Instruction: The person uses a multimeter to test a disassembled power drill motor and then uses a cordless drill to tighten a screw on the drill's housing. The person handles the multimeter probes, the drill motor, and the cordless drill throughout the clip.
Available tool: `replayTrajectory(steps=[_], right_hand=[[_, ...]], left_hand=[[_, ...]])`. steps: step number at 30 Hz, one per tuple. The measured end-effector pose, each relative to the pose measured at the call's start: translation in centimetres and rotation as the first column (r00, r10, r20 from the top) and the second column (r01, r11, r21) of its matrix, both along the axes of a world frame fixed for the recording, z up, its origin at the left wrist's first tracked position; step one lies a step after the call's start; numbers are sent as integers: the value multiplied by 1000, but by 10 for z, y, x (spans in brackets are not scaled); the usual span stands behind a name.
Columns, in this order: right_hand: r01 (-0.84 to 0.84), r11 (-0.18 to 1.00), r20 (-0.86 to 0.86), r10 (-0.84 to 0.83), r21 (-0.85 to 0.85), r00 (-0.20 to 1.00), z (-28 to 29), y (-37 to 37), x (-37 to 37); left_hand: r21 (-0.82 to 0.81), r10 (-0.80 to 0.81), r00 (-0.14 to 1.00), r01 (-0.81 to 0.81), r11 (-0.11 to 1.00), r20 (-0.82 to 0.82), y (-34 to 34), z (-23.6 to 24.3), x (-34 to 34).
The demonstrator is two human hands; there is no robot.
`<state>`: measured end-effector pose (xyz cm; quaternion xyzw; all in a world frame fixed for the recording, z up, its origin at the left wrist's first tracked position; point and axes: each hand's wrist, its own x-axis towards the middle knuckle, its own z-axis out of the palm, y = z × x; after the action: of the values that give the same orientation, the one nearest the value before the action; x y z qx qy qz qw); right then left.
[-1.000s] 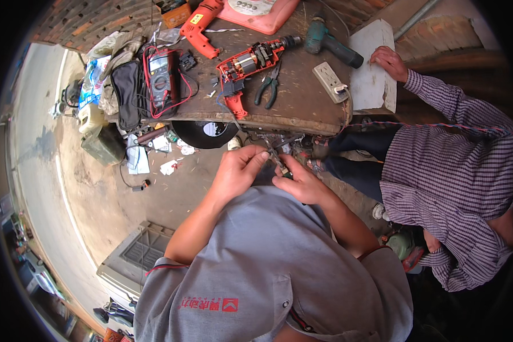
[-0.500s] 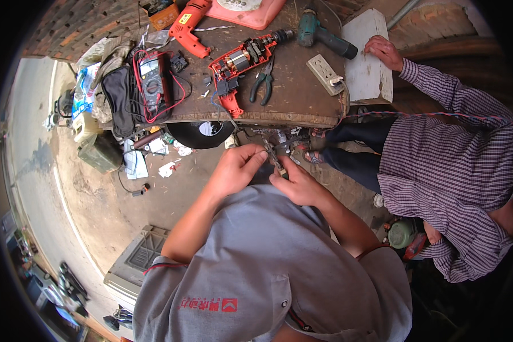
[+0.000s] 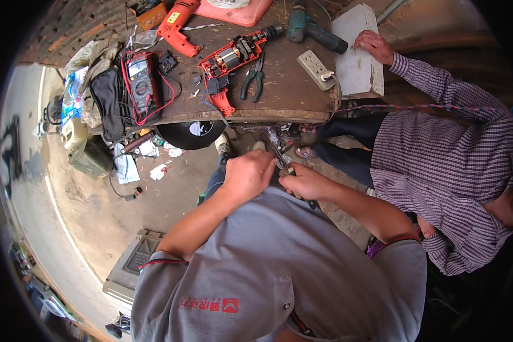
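My right hand [image 3: 308,182] is wrapped around a pair of pliers [image 3: 281,159], whose metal jaws point up and away while a dark handle end shows below the fingers. My left hand [image 3: 247,175] is closed, thumb and fingers pinched beside the jaws; whatever it grips is hidden. Both hands are just in front of my grey shirt, below the table edge. Beyond them on the wooden table [image 3: 279,105] lies an opened red drill [image 3: 228,60], its motor and gears exposed, with a blue wire trailing over the edge. Another pair of pliers [image 3: 252,81] lies beside it.
A multimeter [image 3: 142,85] with red leads, a red housing half [image 3: 178,28], a green cordless drill [image 3: 313,31] and a power strip [image 3: 316,69] lie on the table. At right, a person's hand [image 3: 375,47] rests on a white board [image 3: 356,77]. A black disc [image 3: 191,134] sits under the edge.
My right hand has moved slightly right and down, showing more of the pliers' handles. My left hand has turned, its back now facing up. The view has shifted a little.
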<state>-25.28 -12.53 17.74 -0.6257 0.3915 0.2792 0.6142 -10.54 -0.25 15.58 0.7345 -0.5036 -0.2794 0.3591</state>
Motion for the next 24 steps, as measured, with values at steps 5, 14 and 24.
replayTrajectory(steps=[5,14,24], right_hand=[[110,928,507,93,-356,857,-12,16,-9],[515,523,717,623,-679,312,-55,-33,61],[670,720,762,-327,-182,559,-67,0,-26]], left_hand=[[-94,-6,612,-111,989,-791,2,-6,8],[-61,11,-479,135,989,-878,0,-1,33],[7,0,52,124,992,-999,-10,11,30]])
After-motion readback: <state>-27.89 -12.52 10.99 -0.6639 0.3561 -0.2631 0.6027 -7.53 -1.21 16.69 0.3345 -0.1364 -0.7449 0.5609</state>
